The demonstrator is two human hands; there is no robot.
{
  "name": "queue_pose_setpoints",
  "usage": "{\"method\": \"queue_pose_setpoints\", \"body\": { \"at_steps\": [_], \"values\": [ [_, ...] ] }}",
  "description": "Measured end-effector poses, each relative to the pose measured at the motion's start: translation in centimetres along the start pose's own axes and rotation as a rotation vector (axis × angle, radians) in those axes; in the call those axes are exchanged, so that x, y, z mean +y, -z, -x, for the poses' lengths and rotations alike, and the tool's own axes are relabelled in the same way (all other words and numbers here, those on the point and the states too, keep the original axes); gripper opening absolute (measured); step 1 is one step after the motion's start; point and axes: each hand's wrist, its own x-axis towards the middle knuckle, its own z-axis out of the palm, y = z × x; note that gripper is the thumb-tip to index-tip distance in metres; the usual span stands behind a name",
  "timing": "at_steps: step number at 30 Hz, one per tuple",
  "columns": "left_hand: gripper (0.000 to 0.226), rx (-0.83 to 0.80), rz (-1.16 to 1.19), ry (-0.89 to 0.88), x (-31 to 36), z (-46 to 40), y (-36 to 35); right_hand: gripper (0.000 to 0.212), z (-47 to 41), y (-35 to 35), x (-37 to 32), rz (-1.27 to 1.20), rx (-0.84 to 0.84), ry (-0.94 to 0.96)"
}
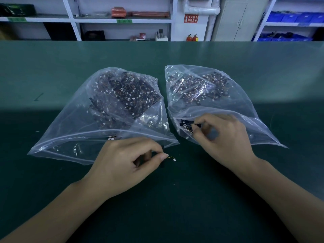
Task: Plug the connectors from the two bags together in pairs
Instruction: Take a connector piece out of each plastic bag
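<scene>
Left hand (126, 165): pinches a small wired connector (171, 158) just outside the left bag's mouth.
Right hand (222, 137): inside the right bag's near opening, pinching a dark piece (186, 124).
Tabletop (52, 67): green.
Left bag (73, 123): clear, full of connectors.
Right bag (242, 102): clear, likewise filled.

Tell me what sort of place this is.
Probably an electronics assembly workshop or stockroom: a green bench mat, two clear bags of small wired connectors, and parts shelving with blue bins behind.
</scene>
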Motion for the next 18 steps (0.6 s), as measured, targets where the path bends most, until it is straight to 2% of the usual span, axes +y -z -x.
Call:
{"method": "queue_pose_setpoints", "body": {
  "at_steps": [2,11,16,18],
  "values": [
    [0.021,-0.003,0.002,0.000,0.0,0.0,0.0,0.008,-0.2,0.1,0.2,-0.035,-0.021,0.015],
    [0.020,-0.009,-0.002,-0.003,0.0,-0.1,0.0,0.016,0.3,-1.0,0.6,-0.105,-0.236,-0.193],
    [0.019,-0.003,-0.016,0.003,0.0,-0.1,0.0,0.025,0.1,-1.0,0.6,-0.225,-0.219,-0.353],
    [0.019,-0.005,-0.015,0.011,0.0,-0.1,0.0,0.022,0.1,-1.1,0.7,-0.205,-0.218,-0.369]
  ]
}}
